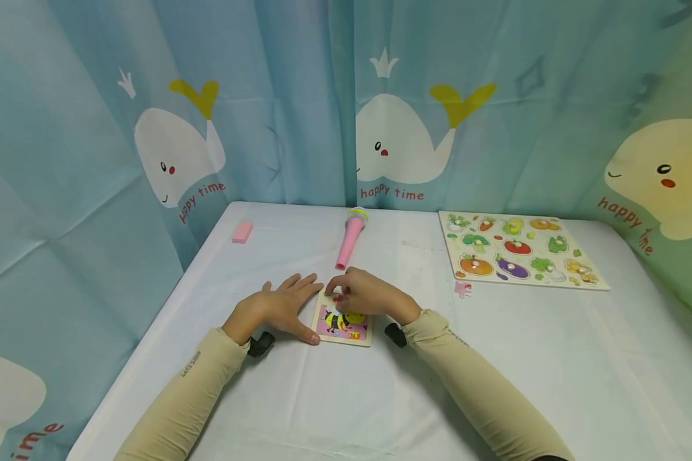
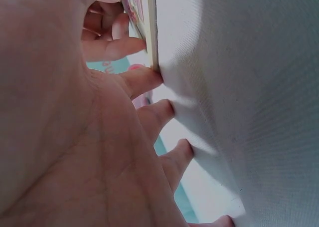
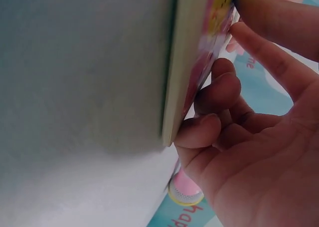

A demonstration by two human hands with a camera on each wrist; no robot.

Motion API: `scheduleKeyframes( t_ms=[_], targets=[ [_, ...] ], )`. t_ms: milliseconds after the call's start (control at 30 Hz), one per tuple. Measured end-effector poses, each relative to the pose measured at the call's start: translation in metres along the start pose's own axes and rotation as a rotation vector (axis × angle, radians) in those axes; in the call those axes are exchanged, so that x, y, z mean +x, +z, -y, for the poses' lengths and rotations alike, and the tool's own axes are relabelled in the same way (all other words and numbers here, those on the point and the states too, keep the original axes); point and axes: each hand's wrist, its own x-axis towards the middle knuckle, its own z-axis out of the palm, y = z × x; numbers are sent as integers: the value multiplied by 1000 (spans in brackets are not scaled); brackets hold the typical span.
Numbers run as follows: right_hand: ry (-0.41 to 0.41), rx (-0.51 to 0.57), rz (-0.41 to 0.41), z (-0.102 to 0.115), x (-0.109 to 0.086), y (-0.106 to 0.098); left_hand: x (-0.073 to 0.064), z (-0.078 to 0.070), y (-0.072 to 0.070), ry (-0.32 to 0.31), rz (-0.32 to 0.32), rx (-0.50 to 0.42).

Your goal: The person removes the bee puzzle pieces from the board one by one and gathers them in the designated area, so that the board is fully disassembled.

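A small square wooden jigsaw puzzle (image 1: pixel 343 331) with a bee picture lies on the white table, its pale frame seen edge-on in the right wrist view. Beside its left edge my left hand (image 1: pixel 285 307) rests with fingers spread, the thumb by the lower left corner and the index fingertip against the frame (image 2: pixel 152 32). Over the upper part of the picture, my right hand (image 1: pixel 369 294) presses down with thumb (image 3: pixel 279 22) and index finger (image 3: pixel 269 50). Its other fingers are bent at the puzzle's edge. Part of the picture is hidden beneath this hand.
A pink toy microphone (image 1: pixel 352 240) lies behind the puzzle, and a pink block (image 1: pixel 243 232) is at the far left. At the back right lies a vegetable peg board (image 1: pixel 530 282), with a pink jigsaw piece (image 1: pixel 462 289) by its front edge. Patterned curtains (image 1: pixel 300 128) enclose the table.
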Motion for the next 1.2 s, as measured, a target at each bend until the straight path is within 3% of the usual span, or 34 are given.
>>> scheduleKeyframes(
  t_ms=[433,933,1200],
  targets=[
    [-67,-15,-15,-1,1,-1,0,0,-1,5,5,6],
    [-3,33,-63,-1,-3,5,1,1,2,6,-12,2],
    [39,112,-100,-4,-8,6,1,0,2,5,-13,-2]
  ],
)
